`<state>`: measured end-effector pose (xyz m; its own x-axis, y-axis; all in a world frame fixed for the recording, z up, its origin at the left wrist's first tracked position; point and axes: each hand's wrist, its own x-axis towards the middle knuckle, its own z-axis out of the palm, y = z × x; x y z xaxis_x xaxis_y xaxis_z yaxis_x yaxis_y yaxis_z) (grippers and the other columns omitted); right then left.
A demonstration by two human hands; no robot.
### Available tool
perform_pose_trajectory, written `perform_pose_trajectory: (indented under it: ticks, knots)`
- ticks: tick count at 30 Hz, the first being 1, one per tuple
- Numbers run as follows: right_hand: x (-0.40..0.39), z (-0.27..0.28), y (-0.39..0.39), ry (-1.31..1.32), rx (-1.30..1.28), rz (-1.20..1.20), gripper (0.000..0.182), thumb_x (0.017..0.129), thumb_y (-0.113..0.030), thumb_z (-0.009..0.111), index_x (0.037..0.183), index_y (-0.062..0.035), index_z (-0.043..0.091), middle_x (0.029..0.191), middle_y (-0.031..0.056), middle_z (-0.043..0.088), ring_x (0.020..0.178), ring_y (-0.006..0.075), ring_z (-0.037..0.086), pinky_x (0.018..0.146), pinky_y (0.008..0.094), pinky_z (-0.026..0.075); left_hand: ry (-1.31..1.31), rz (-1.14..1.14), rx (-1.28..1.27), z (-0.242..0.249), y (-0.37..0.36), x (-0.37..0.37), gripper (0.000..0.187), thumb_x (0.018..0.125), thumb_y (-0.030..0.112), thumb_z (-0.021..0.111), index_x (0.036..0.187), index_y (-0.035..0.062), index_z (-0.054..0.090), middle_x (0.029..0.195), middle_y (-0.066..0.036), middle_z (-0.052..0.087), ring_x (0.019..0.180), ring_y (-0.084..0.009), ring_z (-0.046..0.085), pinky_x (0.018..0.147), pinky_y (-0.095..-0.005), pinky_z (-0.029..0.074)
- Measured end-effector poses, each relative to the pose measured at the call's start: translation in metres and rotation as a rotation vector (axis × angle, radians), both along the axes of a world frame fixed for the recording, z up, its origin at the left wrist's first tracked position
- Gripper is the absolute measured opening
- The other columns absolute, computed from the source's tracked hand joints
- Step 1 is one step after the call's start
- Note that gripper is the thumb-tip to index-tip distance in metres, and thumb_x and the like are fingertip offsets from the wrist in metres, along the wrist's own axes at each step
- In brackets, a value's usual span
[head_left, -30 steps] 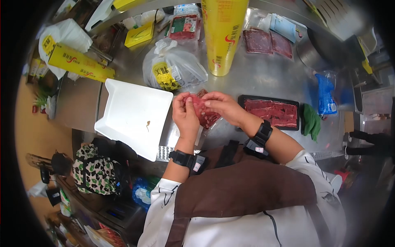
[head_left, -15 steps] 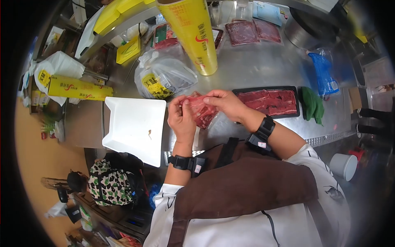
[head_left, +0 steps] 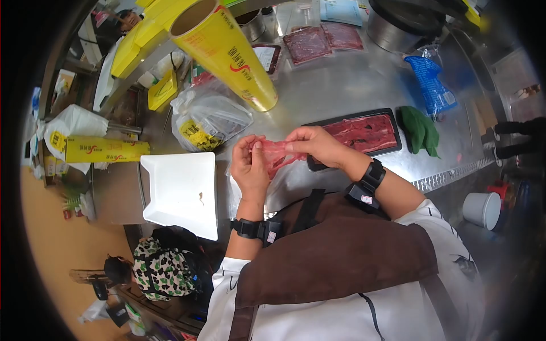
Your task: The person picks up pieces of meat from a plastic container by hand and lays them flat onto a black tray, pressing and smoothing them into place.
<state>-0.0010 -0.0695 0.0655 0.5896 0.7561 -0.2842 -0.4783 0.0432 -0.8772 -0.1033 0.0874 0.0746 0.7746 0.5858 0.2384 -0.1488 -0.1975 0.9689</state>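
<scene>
A thin slice of raw meat [head_left: 276,157] is stretched between my two hands, with gaps showing in it. My left hand [head_left: 249,167] pinches its left end between thumb and fingers. At the other end, the thumb and fingers of my right hand [head_left: 316,145] close on the slice. Just right of that hand, a black tray [head_left: 384,152] holds red meat slices [head_left: 364,134] laid in rows. Clear plastic shows partly on the steel counter under my hands. What else lies there is hidden.
Left of my hands stands a white tray [head_left: 176,187] with a small scrap. Behind are a tied plastic bag [head_left: 210,116], a yellow film roll [head_left: 239,57] and flat meat packs [head_left: 307,45]. A green cloth [head_left: 419,131] and blue packet [head_left: 430,82] lie right. Another person [head_left: 162,270] is lower left.
The slice is now drawn out thinner and wider between my hands. My view has shifted, so the counter's things appear further left. Both hands keep their pinch.
</scene>
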Motion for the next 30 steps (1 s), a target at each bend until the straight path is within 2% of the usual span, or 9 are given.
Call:
perform_pose_trajectory:
  ticks: [8,11,14,18,21,22,25,26,30]
  knots:
    - [0.011,-0.010,-0.022,0.066,-0.117,-0.132,0.030,0.100,-0.027,0.062,0.080,-0.0047,0.063,0.066,0.0003,0.057,0.057,0.0075,0.050,0.051,0.0229,0.040,0.016,-0.099,-0.064,-0.004,-0.018,0.011,0.022,0.099,0.001,0.058,0.120,-0.0040,0.055,0.110,-0.016,0.069,0.102,-0.0171,0.066,0.093,-0.0281,0.052]
    - [0.009,-0.016,-0.023,-0.072,-0.097,-0.295,0.030,0.100,-0.027,0.063,0.079,-0.0056,0.061,0.064,-0.0009,0.055,0.050,0.0080,0.046,0.046,0.0225,0.037,0.061,-0.122,-0.064,-0.005,-0.026,0.016,0.023,0.099,0.002,0.059,0.122,-0.0045,0.057,0.110,-0.015,0.069,0.100,-0.0162,0.066,0.090,-0.0276,0.053]
    - [0.015,-0.017,-0.036,-0.023,-0.101,-0.333,0.028,0.099,-0.025,0.065,0.080,-0.0067,0.058,0.062,-0.0025,0.050,0.046,0.0070,0.040,0.041,0.0243,0.031,0.200,-0.085,0.070,0.002,-0.035,0.022,0.024,0.099,0.004,0.060,0.121,-0.0045,0.059,0.109,-0.013,0.070,0.097,-0.0151,0.066,0.087,-0.0264,0.053]
    - [0.027,0.000,-0.070,0.255,0.031,-0.259,0.028,0.097,-0.023,0.069,0.081,-0.0086,0.052,0.059,-0.0039,0.041,0.045,0.0052,0.034,0.041,0.0263,0.021,0.205,-0.165,0.004,-0.014,-0.038,0.036,0.022,0.098,0.008,0.063,0.115,-0.0043,0.065,0.099,-0.012,0.072,0.092,-0.0135,0.067,0.083,-0.0264,0.053]
    - [0.037,0.001,-0.089,0.269,0.027,-0.268,0.027,0.096,-0.023,0.070,0.081,-0.0078,0.053,0.059,-0.0018,0.046,0.043,0.0070,0.036,0.040,0.0261,0.025,0.236,-0.260,-0.009,-0.008,-0.048,0.046,0.021,0.097,0.009,0.064,0.114,-0.0034,0.066,0.098,-0.011,0.072,0.091,-0.0129,0.067,0.082,-0.0260,0.053]
    - [0.040,0.001,-0.096,0.158,-0.022,-0.260,0.023,0.097,-0.023,0.069,0.086,-0.0060,0.057,0.061,0.0018,0.054,0.045,0.0104,0.048,0.041,0.0252,0.035,0.260,-0.281,0.008,-0.005,-0.050,0.048,0.021,0.097,0.009,0.064,0.114,-0.0029,0.066,0.098,-0.010,0.072,0.091,-0.0128,0.067,0.082,-0.0260,0.053]
    - [0.043,0.001,-0.102,0.078,-0.141,-0.339,0.021,0.097,-0.023,0.068,0.089,-0.0043,0.060,0.067,0.0068,0.063,0.053,0.0148,0.061,0.049,0.0250,0.046,0.314,-0.336,0.107,-0.007,-0.054,0.056,0.019,0.097,0.010,0.064,0.112,-0.0028,0.066,0.096,-0.010,0.072,0.088,-0.0130,0.067,0.081,-0.0262,0.052]
    - [0.044,0.004,-0.109,0.035,-0.191,-0.277,0.021,0.097,-0.022,0.066,0.090,-0.0028,0.062,0.074,0.0093,0.068,0.064,0.0149,0.067,0.058,0.0245,0.051,0.330,-0.352,0.148,-0.008,-0.054,0.057,0.018,0.097,0.010,0.064,0.111,-0.0029,0.066,0.095,-0.010,0.072,0.087,-0.0132,0.067,0.081,-0.0262,0.052]
    - [0.042,0.005,-0.121,-0.218,-0.318,-0.157,0.021,0.099,-0.020,0.063,0.094,-0.0001,0.063,0.085,0.0070,0.067,0.077,0.0133,0.066,0.071,0.0281,0.053,0.424,-0.422,0.011,-0.010,-0.055,0.060,0.010,0.098,0.008,0.063,0.102,-0.0009,0.065,0.097,-0.009,0.071,0.084,-0.0125,0.065,0.076,-0.0251,0.054]
